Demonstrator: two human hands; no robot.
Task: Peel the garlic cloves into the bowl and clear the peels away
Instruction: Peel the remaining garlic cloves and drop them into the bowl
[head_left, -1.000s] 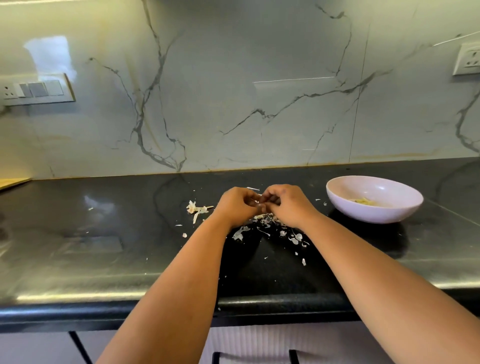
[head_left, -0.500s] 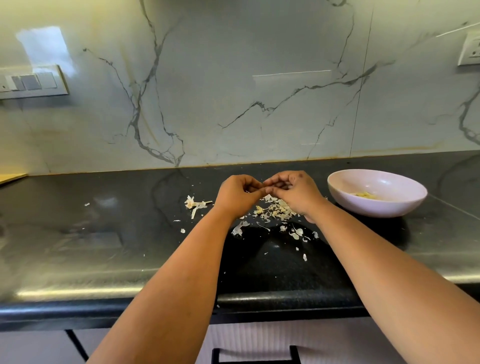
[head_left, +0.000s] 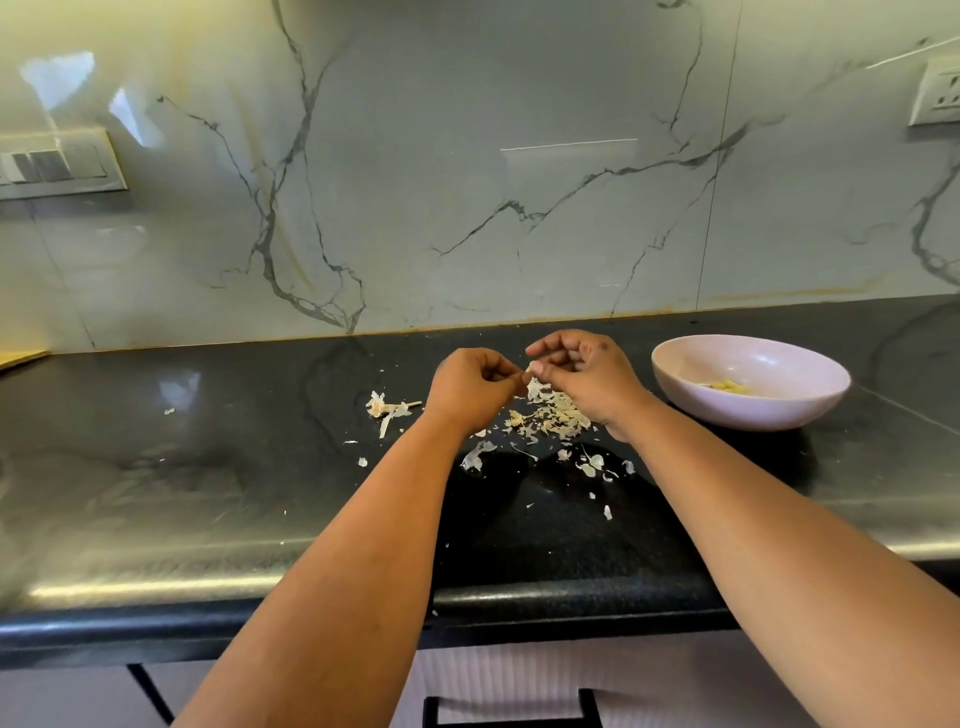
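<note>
Head view, the only one.

Item: garlic clove (head_left: 528, 372). Held in the air between the two hands, above the peel heap. Only a pale sliver shows between the fingertips; how much skin remains on it cannot be told.

Left hand (head_left: 470, 387): fingers curled, tips pinching the near end of the clove.

Right hand (head_left: 584, 375): fingers curled, thumb and forefinger pinching at the clove's other end, apparently picking at skin.

Item: peels (head_left: 550, 417). Loose heap on the black counter (head_left: 208, 467) directly under the hands, with flakes scattered toward the counter's front edge. A stalk remnant (head_left: 387, 408) lies apart to the left.

Item: bowl (head_left: 748, 410). Pale, shallow, to the right of the right hand, near but not touching. A small heap of peeled cloves (head_left: 727, 385) sits in its bottom.

Handling, as judged: the clove is small, light and firm, likely slick once bared; best pinched at the ends, skin lifted from the root tip. The peels are papery and nearly weightless, apt to cling and drift; better swept together with a flat palm than picked singly.
</note>
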